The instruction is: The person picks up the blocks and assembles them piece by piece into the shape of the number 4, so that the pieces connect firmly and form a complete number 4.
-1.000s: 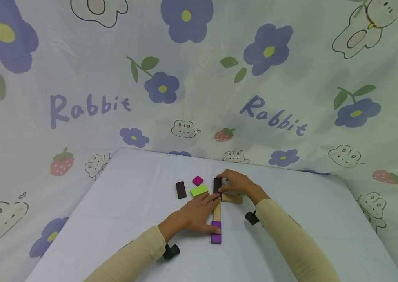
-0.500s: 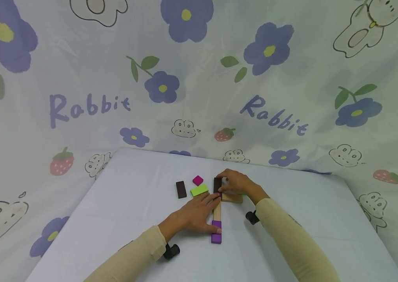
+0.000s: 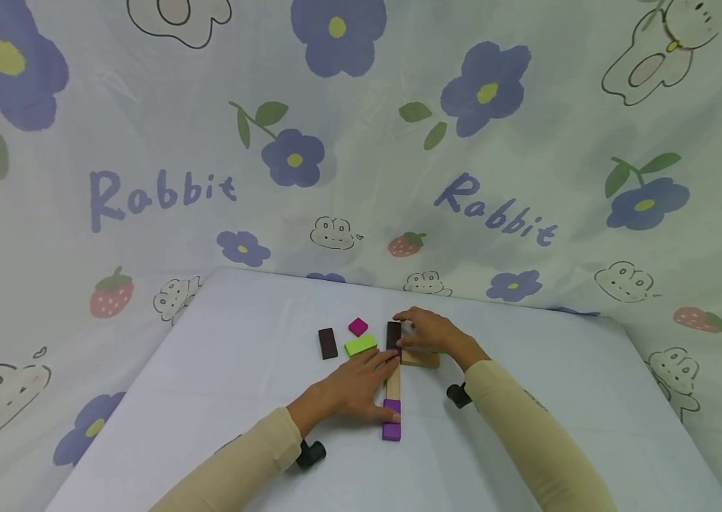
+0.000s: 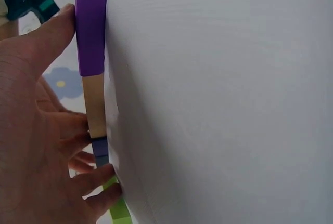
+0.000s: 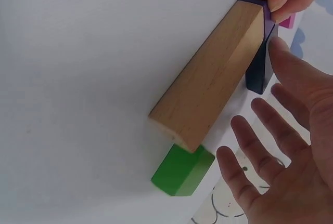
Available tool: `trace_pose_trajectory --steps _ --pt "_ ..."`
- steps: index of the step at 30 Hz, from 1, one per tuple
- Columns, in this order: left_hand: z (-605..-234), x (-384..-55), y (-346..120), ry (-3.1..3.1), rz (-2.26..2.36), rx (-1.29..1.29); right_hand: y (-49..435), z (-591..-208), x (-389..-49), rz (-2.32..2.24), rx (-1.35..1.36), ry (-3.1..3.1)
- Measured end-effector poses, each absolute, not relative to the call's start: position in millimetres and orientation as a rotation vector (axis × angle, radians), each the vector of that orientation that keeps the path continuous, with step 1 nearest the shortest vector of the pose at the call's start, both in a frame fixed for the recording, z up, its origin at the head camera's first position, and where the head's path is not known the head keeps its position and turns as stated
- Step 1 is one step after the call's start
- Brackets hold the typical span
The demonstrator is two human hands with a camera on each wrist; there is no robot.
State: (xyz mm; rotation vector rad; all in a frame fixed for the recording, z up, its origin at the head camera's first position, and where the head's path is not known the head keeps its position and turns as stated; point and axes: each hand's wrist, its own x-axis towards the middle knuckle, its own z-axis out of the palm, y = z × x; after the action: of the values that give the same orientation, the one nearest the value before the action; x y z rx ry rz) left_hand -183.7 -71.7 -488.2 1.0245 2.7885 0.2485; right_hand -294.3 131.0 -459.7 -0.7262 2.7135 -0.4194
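Note:
A line of blocks runs away from me: a purple piece [image 3: 391, 432] nearest, a wooden strip [image 3: 393, 384], a small dark purple block [image 5: 268, 18], then a black block [image 3: 394, 334]. My left hand [image 3: 354, 391] spreads along its left side. Its thumb touches the purple piece, and fingertips rest at the dark purple block. My right hand [image 3: 434, 331] hovers by the black block, thumb against its near end, other fingers loosely spread and apart from it. A wooden block [image 5: 208, 73] branches right, partly under that hand in the head view.
Left of the line lie a dark brown block [image 3: 328, 343], a magenta block [image 3: 358, 327] and a lime block [image 3: 361, 345]. A green block [image 5: 182, 169] touches or nearly touches the wooden branch's outer end. Patterned cloth [image 3: 335, 142] hangs behind the white table [image 3: 239, 334].
My right index finger has straightened slightly and lifted off the far end of the black block. The left hand and the blocks stay in place.

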Motion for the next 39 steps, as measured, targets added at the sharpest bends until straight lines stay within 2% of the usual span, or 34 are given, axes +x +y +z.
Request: trace_pose_trajectory --steps 11,27,39 --pt "-489 -185 -72 2.788 0.252 1.033 140 -458 -282 -0.486 -0.676 2.695" --pt "-490 -187 -71 2.799 0.251 1.049 152 -472 -235 -0.485 -0.818 2.688" --pt "-488 -187 -71 2.802 0.268 1.098 147 -479 -221 -0.380 -0.917 2.687"
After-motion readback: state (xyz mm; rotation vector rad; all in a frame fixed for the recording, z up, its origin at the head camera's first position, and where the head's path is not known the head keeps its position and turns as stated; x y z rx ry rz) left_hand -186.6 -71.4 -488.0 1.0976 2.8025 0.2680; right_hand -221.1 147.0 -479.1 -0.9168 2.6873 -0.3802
